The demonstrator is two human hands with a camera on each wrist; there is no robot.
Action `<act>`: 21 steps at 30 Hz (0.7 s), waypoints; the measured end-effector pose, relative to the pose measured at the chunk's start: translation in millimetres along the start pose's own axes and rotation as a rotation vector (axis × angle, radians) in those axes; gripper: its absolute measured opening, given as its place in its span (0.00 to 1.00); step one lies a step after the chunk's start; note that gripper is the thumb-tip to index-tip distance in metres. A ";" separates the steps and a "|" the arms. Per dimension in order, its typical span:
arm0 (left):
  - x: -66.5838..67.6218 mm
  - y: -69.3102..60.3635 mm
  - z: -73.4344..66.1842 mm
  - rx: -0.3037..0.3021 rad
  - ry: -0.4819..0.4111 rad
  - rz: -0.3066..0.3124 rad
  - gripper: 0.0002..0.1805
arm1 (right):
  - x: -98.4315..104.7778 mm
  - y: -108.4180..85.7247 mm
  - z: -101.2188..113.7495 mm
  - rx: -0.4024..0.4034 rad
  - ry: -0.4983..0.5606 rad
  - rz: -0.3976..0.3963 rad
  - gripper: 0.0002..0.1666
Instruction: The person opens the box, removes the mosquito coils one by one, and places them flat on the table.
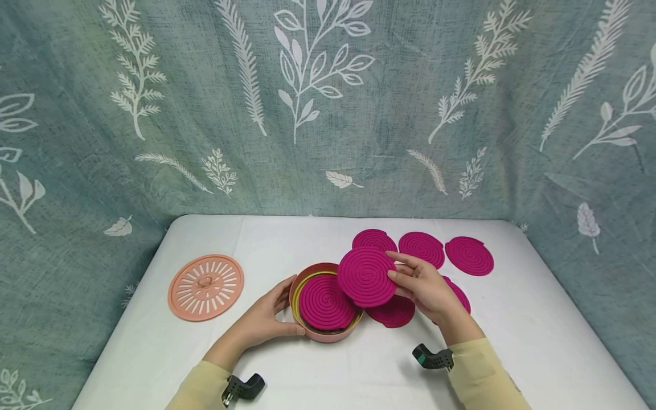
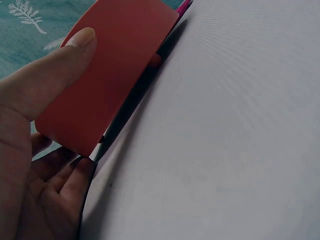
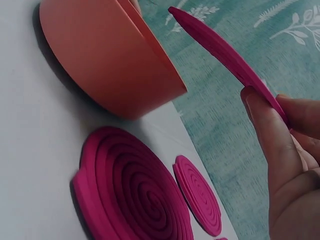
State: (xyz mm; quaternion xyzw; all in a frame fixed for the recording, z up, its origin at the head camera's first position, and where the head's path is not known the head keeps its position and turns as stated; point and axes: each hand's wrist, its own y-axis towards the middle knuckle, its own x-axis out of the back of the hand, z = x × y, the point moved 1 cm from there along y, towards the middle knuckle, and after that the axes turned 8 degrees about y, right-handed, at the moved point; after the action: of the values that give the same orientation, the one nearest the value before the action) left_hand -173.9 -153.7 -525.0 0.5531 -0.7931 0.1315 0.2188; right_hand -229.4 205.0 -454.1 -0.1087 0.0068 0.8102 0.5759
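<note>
Two hands work at the lower centre of the frame. The right hand (image 1: 426,289), partly closed, pinches a magenta spiral disc (image 1: 367,277) by its right edge, clear of the worktop (image 1: 279,242). The left hand (image 1: 270,317) grips the round container (image 1: 329,337) from the left, thumb against its wall. A second disc (image 1: 326,302) lies inside; five more discs (image 1: 469,255) lie right of centre.

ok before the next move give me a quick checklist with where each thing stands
1. Left hand steadying the container: ok, thumb and fingers grip its side.
2. Right hand holding a spiral disc: ok, pinched at the edge.
3. Held disc clear of the container: ok, the right wrist view shows a gap.
4. Slotted lid off: ok, lying apart.
5. Anything beneath the disc inside: cannot tell, hidden.
</note>
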 end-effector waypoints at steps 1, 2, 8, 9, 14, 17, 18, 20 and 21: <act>-0.1 0.0 0.2 -0.001 0.000 0.000 0.64 | 2.7 -1.4 -0.2 0.002 0.006 -0.004 0.35; -0.2 0.0 0.3 -0.002 -0.001 0.001 0.64 | 5.2 -2.9 -0.2 0.006 0.012 -0.013 0.35; -0.1 -0.2 0.3 -0.008 -0.005 -0.002 0.64 | 20.1 -11.8 1.2 0.041 0.026 -0.061 0.37; -0.1 -0.2 0.3 -0.009 -0.005 -0.003 0.64 | 22.8 -13.3 1.3 0.045 0.033 -0.065 0.38; 0.0 -0.1 0.2 -0.015 -0.017 0.000 0.64 | 35.7 -20.5 0.9 0.063 0.074 -0.087 0.38; 0.2 -0.2 0.3 -0.018 -0.023 0.002 0.64 | 43.1 -24.3 0.3 0.068 0.095 -0.087 0.38; 0.3 -0.2 0.3 -0.017 -0.023 0.002 0.64 | 45.5 -25.5 0.3 0.070 0.102 -0.087 0.38; 0.4 -0.2 0.4 -0.015 -0.024 0.003 0.64 | 49.9 -27.7 0.4 0.076 0.114 -0.089 0.38; 0.4 -0.1 0.3 -0.014 -0.026 0.004 0.64 | 51.9 -28.7 0.7 0.081 0.122 -0.089 0.38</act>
State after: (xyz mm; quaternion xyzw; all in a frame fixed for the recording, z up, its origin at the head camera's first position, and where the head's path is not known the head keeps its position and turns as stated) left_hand -174.0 -154.3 -525.0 0.5516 -0.7978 0.1194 0.2122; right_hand -218.9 263.1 -459.8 -0.1345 0.0697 0.7748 0.6138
